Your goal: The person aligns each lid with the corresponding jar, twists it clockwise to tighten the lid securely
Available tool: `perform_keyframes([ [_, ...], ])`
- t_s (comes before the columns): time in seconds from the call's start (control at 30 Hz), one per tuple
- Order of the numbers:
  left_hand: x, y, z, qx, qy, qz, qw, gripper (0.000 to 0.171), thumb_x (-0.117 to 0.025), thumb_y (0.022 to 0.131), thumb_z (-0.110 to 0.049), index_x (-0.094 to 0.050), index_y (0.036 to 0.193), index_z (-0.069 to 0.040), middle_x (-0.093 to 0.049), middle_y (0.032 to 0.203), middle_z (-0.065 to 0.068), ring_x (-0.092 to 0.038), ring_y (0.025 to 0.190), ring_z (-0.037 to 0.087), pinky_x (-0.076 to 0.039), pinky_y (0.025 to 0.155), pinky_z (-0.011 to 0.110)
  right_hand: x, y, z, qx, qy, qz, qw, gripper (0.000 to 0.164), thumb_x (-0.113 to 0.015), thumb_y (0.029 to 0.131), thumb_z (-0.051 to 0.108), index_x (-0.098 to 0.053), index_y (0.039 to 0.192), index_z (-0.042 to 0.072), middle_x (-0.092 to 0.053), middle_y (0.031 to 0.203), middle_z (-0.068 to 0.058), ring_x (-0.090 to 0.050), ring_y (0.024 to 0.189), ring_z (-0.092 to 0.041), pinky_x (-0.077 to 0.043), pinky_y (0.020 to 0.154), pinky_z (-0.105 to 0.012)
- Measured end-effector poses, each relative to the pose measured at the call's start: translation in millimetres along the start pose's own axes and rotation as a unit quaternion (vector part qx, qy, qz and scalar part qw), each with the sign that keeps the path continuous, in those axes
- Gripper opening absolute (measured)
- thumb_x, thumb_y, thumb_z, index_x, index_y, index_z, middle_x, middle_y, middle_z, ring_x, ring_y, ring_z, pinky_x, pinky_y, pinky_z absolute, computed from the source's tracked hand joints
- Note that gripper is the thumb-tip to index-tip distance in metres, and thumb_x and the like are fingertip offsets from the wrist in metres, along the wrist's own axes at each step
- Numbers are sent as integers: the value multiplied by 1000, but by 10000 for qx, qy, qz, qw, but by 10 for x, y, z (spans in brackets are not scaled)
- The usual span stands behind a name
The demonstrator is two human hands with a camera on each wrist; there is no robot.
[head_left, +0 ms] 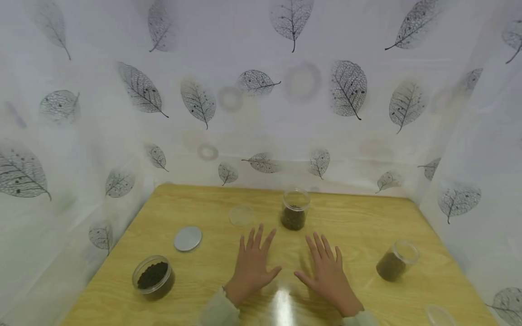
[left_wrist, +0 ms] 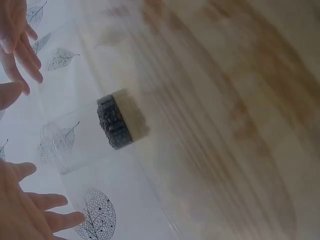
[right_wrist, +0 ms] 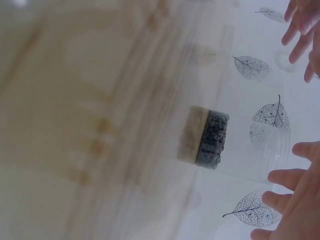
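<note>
My left hand (head_left: 249, 265) is held palm down with its fingers spread, near the middle of the wooden table. My right hand (head_left: 327, 276) mirrors it on the other side, also spread and holding nothing. Whether either palm touches the tabletop, I cannot tell. Just beyond the fingertips stands an upright clear jar (head_left: 294, 213), partly filled with dark beans (right_wrist: 212, 140). Both wrist views show this jar (left_wrist: 82, 140) lying sideways in the picture, apart from the fingers. Behind my left hand's fingers lies a clear round lid (head_left: 241, 215).
Left on the table are a clear tub (head_left: 154, 277) of dark granules and a silver lid (head_left: 188, 238). To the right stands another clear jar (head_left: 396, 260) with dark contents; a clear lid (head_left: 439, 315) lies nearer. A leaf-print curtain (head_left: 261, 122) surrounds the table's back and sides.
</note>
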State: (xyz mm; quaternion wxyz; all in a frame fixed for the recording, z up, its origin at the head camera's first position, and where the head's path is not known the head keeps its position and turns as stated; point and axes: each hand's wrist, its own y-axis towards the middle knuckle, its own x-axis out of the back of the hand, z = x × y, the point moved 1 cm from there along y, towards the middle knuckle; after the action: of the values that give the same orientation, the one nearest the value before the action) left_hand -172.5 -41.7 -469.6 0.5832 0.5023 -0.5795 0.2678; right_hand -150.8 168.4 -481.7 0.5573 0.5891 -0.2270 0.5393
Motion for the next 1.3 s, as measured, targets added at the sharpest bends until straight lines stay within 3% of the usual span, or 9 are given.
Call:
perform_keyframes([
  [0.33,-1,82,151,-232,295,-515,9980,93,-71,72,-55,-30,146,-19,-37,146,19,-39,131,42,-34,103,63,33,83,-112,-48,-138,-22,9999,92,-70,74,52,-32,143,5,-35,147,-21,-33,134,-42,-28,98,-70],
  [0.63,86,229,318,173,294,-519,9981,90,-70,74,-53,-30,146,-17,-40,144,20,-38,132,41,-31,105,62,84,308,-301,-48,-70,23,10000,95,-72,74,50,-28,145,3,-36,147,-21,-31,135,-40,-25,102,-68],
  [0.87,145,389,472,306,89,-774,9965,86,-72,74,-48,-35,143,-14,-42,140,21,-37,131,43,-30,106,62,77,497,-470,-232,294,178,9991,93,-72,76,46,-27,145,2,-36,147,-21,-30,136,-40,-21,105,-66],
  [1.1,195,491,523,405,-13,-758,9963,83,-71,76,-48,-36,142,-12,-42,139,23,-38,130,44,-30,106,61,61,697,-590,-396,583,163,9974,90,-71,77,45,-30,144,1,-43,141,-23,-38,132,-40,-29,103,-64],
  [1.3,150,546,577,489,-60,-649,9967,83,-71,76,-47,-36,141,-8,-43,138,22,-39,130,42,-31,107,60,17,831,-632,-773,1399,535,9857,94,-73,78,43,-26,146,-1,-37,146,-23,-38,132,-43,-33,106,-59],
])
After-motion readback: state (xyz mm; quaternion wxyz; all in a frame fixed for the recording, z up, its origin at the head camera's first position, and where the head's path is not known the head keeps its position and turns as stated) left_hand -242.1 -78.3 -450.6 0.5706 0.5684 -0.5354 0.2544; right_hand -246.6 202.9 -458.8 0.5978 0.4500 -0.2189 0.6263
